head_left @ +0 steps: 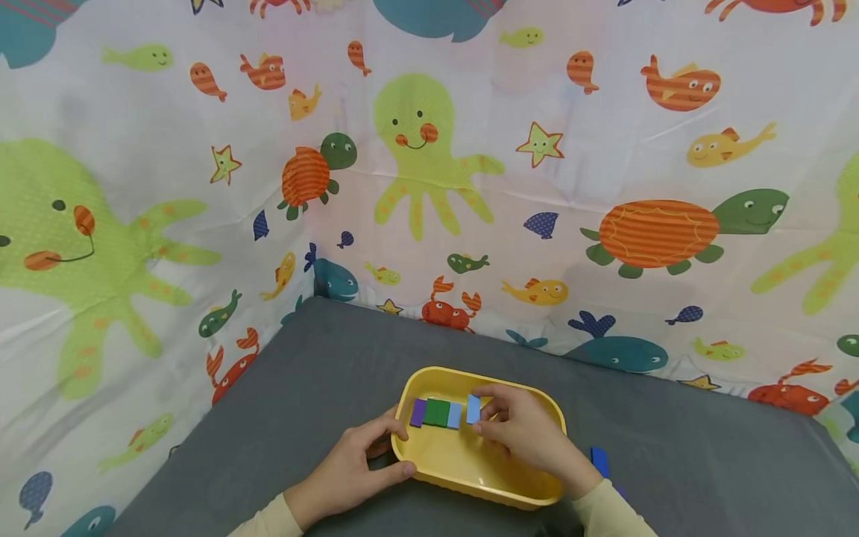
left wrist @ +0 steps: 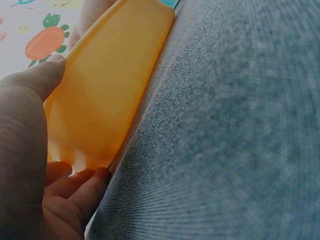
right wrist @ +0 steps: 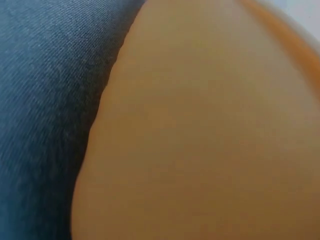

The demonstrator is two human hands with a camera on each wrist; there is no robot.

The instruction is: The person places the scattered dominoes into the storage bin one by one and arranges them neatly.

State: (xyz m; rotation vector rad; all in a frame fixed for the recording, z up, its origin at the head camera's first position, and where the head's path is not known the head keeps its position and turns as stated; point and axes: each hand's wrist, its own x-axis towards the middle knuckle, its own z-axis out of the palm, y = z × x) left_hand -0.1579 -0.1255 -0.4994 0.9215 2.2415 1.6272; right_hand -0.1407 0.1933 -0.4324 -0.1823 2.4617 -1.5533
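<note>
In the head view a yellow plastic tub (head_left: 470, 496) sits on the grey surface. My left hand (head_left: 352, 462) grips its left end, thumb at the near rim and fingers around the end wall; the left wrist view shows the same hold on the tub (left wrist: 110, 85). Inside the tub my right hand (head_left: 526, 432) pinches a light blue tile (head_left: 473, 409) between thumb and fingers. Just left of that tile lies a row: a purple tile (head_left: 418, 412), two green tiles (head_left: 437, 412) side by side, and another light blue tile (head_left: 454, 415). The tub's outer wall (right wrist: 190, 125) fills most of the right wrist view.
To the right of the tub, a dark blue tile (head_left: 600, 462) lies on the grey cloth (head_left: 322, 365), with a purple-blue piece partly behind the right sleeve (head_left: 611, 511). A curtain (head_left: 470, 283) printed with sea animals hangs behind and along the left side.
</note>
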